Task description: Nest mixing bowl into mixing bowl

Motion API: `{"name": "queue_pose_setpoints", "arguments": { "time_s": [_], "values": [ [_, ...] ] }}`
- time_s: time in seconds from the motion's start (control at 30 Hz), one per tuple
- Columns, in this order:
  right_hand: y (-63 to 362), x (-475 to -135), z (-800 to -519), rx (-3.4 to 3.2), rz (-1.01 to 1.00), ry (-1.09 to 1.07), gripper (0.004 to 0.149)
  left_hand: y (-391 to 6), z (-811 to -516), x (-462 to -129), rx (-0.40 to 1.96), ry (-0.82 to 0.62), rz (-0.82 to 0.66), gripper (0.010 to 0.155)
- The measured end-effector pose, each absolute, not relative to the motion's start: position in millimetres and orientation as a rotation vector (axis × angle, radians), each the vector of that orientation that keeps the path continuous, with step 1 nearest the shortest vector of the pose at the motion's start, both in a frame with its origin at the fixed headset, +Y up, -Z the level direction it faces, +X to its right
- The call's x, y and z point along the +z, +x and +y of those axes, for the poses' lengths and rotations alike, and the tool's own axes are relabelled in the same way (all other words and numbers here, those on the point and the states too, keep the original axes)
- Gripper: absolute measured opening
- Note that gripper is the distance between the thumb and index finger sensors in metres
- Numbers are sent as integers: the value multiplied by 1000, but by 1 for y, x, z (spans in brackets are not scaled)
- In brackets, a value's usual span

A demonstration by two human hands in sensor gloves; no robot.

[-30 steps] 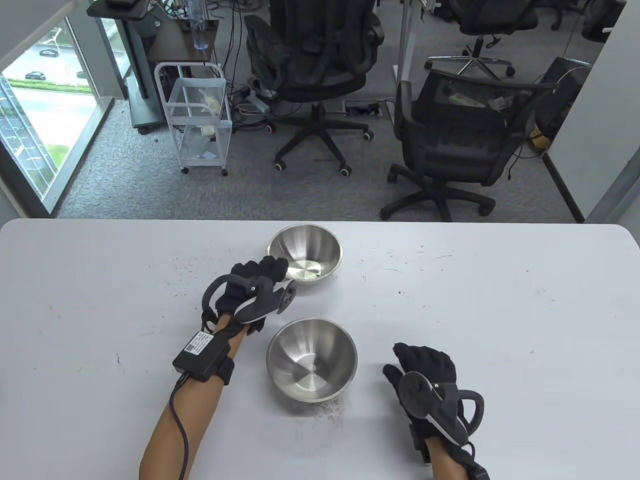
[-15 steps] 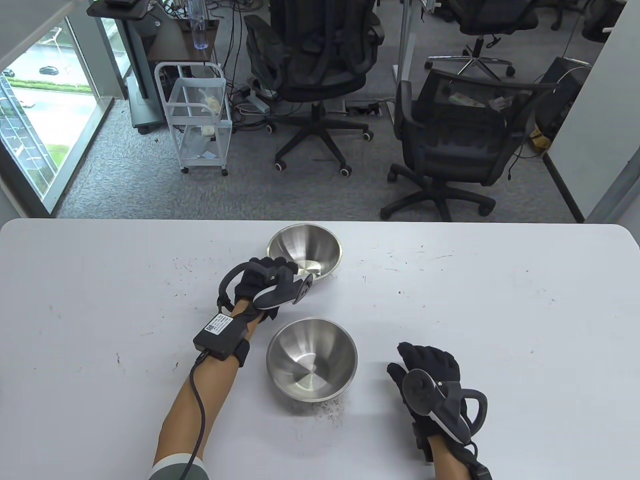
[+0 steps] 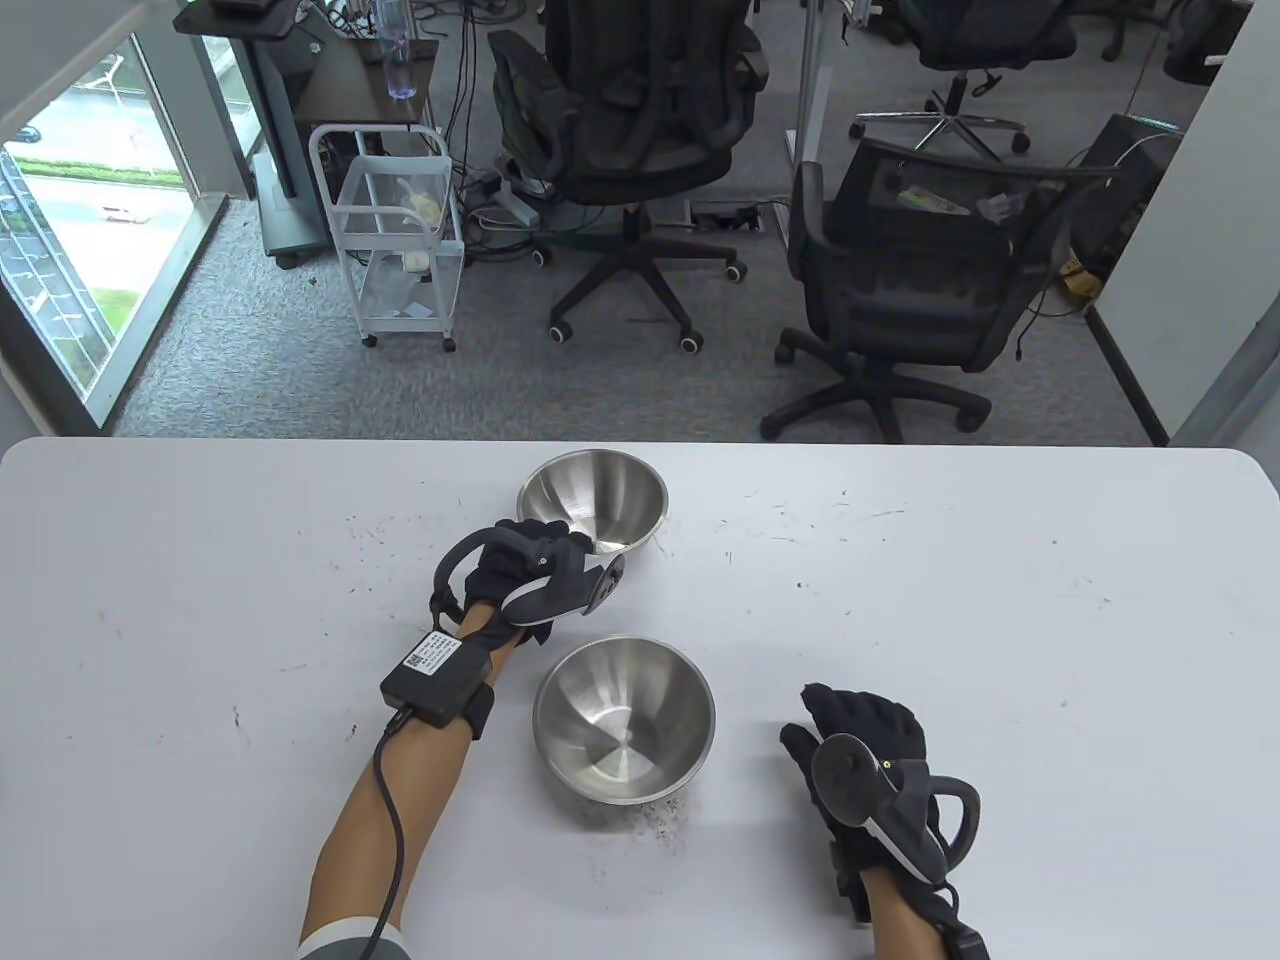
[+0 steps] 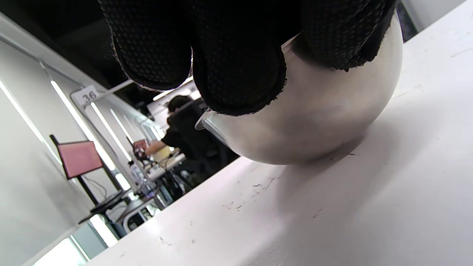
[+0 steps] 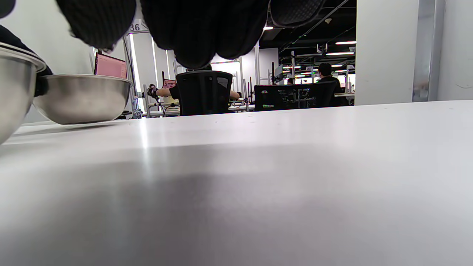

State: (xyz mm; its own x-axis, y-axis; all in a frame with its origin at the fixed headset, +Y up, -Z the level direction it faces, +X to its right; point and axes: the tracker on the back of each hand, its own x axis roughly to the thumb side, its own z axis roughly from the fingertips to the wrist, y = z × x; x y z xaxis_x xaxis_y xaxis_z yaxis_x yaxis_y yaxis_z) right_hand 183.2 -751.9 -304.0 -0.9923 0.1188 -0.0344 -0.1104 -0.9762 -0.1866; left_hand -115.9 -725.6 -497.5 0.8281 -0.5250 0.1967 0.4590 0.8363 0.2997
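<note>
Two steel mixing bowls are on the white table [image 3: 1000,620]. The far bowl [image 3: 592,500] is tilted, its near left rim gripped by my left hand [image 3: 560,535]. In the left wrist view my fingers [image 4: 236,55] wrap over that bowl's rim, and the bowl [image 4: 317,114] leans with its underside just at the tabletop. The near bowl [image 3: 624,720] sits upright and untouched. My right hand [image 3: 855,720] rests on the table to its right, holding nothing. The right wrist view shows the near bowl [image 5: 11,99] at the left edge and the far bowl [image 5: 81,98] behind it.
Dark specks and crumbs [image 3: 660,815] lie on the table in front of the near bowl. Office chairs [image 3: 900,280] and a white cart [image 3: 400,250] stand on the floor beyond the table's far edge.
My left hand moved forward to the far bowl and took hold of its rim. The bowl has shifted a little left and tipped. My right hand has barely moved.
</note>
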Motion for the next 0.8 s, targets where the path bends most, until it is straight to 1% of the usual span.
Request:
{"name": "queue_pose_setpoints", "arguments": {
  "time_s": [0.13,0.3,0.53,0.8],
  "values": [
    [183,-305,-753,3004,-278,-63,55,-123,-715,-479,-510,262,-268,32],
    [184,-304,-753,2998,-267,-62,55,-131,-698,-448,-512,298,-264,32],
    [183,-304,-755,2986,-269,-55,55,-135,-678,-390,-527,364,-297,32],
    [179,-302,-755,2985,-269,-45,55,-130,-673,-321,-463,412,-351,32]
  ]
}}
